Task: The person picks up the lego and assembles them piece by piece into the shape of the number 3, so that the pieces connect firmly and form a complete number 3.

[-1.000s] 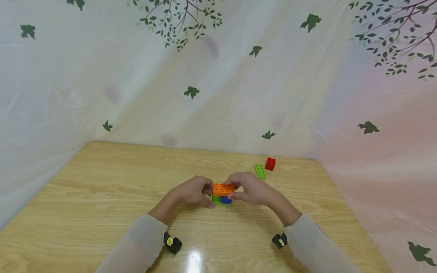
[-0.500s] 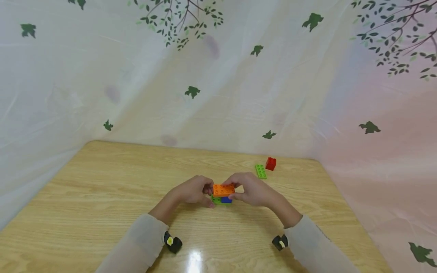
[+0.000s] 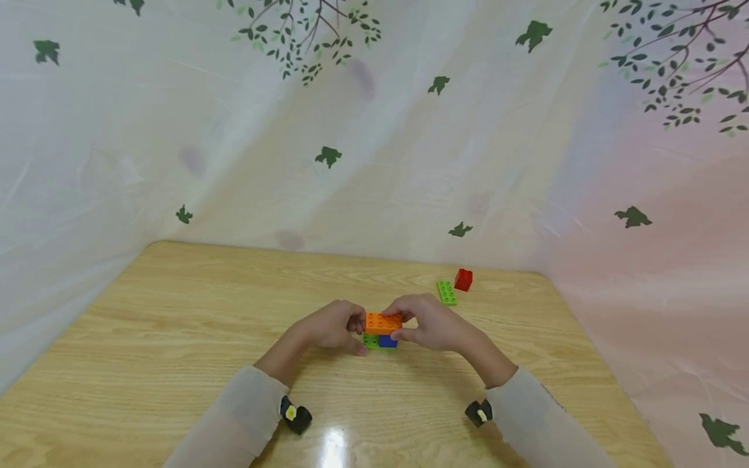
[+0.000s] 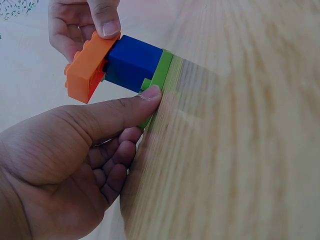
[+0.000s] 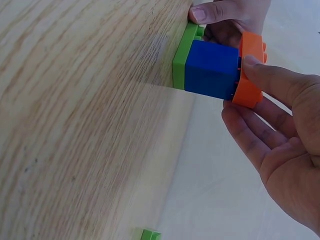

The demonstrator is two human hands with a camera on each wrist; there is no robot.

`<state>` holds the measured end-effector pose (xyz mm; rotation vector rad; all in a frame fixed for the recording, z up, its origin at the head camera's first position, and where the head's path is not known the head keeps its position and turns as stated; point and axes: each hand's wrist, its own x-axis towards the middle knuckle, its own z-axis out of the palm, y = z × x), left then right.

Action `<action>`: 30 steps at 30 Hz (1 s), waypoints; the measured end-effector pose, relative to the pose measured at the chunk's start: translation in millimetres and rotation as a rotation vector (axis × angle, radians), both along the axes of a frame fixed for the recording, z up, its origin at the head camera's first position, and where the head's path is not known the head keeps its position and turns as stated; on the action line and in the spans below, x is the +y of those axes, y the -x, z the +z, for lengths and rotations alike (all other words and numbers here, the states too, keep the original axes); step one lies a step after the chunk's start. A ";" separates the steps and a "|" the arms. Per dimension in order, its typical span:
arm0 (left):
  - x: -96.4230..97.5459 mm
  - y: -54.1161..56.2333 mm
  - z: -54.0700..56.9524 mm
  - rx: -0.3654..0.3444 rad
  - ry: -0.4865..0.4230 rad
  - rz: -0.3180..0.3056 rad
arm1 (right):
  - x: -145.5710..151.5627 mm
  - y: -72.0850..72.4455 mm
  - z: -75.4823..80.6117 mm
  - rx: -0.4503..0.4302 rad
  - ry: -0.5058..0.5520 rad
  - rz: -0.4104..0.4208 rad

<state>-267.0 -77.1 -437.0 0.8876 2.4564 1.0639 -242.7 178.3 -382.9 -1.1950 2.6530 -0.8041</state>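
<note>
My left hand (image 3: 333, 326) pinches one end of a green studded plate (image 4: 162, 70) lying on the table, with its thumb along the near edge. A blue brick (image 5: 210, 68) stands on the plate's right end. Across the top of the blue brick lies an orange brick (image 3: 380, 324), overhanging to the left above the plate's bare studs. A thin dark gap with studs shows between orange and blue in the right wrist view. My right hand (image 3: 432, 323) holds the orange brick's right end between thumb and fingers.
Toward the back right of the wooden table (image 3: 234, 292) lies a second green plate (image 3: 446, 293), with a red brick (image 3: 463, 279) just beyond it. A pale cloth (image 3: 263, 188) printed with leaves hangs behind the table's far edge.
</note>
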 end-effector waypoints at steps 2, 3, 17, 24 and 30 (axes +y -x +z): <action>-0.3 0.0 -0.1 0.000 -0.004 0.000 | -0.4 0.0 0.9 -0.004 -0.002 -0.001; -0.3 0.0 0.0 -0.001 -0.007 -0.001 | -0.4 0.1 1.2 -0.008 -0.001 0.000; -1.1 -0.4 0.3 0.004 0.006 -0.003 | 0.6 2.7 1.8 -0.038 0.013 0.009; -2.2 -1.3 0.9 -0.004 -0.003 -0.007 | 3.7 -1.6 3.8 -0.035 -0.010 -0.026; -2.4 -1.5 1.9 -0.004 -0.013 -0.014 | 9.8 -2.7 1.8 -0.034 0.000 -0.030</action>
